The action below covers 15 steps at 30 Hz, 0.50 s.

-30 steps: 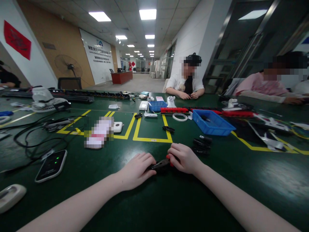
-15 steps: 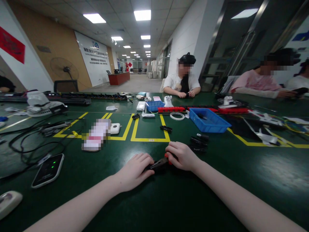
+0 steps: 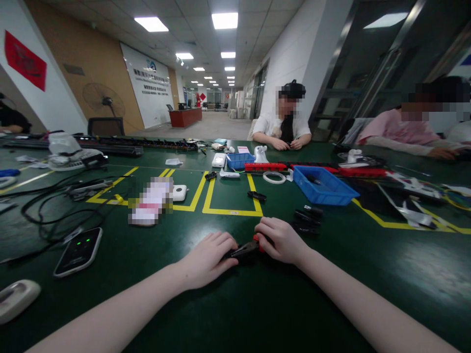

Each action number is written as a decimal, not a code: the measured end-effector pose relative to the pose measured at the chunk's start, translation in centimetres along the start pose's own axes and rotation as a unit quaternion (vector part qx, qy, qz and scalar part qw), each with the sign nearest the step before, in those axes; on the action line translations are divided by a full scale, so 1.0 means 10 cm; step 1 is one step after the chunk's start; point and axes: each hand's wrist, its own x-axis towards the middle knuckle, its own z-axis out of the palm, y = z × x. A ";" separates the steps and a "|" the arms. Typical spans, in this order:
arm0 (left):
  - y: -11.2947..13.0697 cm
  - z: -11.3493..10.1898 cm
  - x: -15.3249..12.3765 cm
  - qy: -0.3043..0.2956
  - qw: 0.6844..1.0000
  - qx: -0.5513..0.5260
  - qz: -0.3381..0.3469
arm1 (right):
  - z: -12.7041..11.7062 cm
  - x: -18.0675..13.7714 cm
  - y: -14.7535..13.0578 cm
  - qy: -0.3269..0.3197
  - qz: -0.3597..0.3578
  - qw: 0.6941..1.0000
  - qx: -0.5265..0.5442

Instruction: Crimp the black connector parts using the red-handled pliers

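Observation:
My left hand [image 3: 208, 259] rests on the green table [image 3: 257, 304] with its fingers curled over a small dark part that I cannot make out. My right hand [image 3: 279, 240] is closed round the red handle of a pair of pliers [image 3: 247, 250]. The pliers' dark jaws point left and meet the fingertips of my left hand. Both hands lie near the table's front middle, just below a yellow taped rectangle [image 3: 232, 212].
Small black parts [image 3: 305, 215] lie right of my right hand, a blue bin [image 3: 324, 186] behind them. A phone [image 3: 78, 251] and black cables [image 3: 55, 211] lie to the left. A person in white [image 3: 281, 130] and another in pink [image 3: 405, 135] sit across.
The view dipped and came back; my hands and the pliers have kept their places.

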 end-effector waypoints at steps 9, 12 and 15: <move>-0.01 -0.01 0.01 0.009 0.999 -0.039 -0.021 | -0.02 0.00 0.01 0.000 0.009 1.000 0.003; -0.01 -0.01 0.00 0.017 0.997 -0.064 -0.036 | -0.02 0.00 0.04 0.001 0.012 1.000 0.004; -0.02 -0.01 0.00 0.020 0.996 -0.074 -0.039 | -0.02 0.00 0.05 0.002 0.011 1.000 0.005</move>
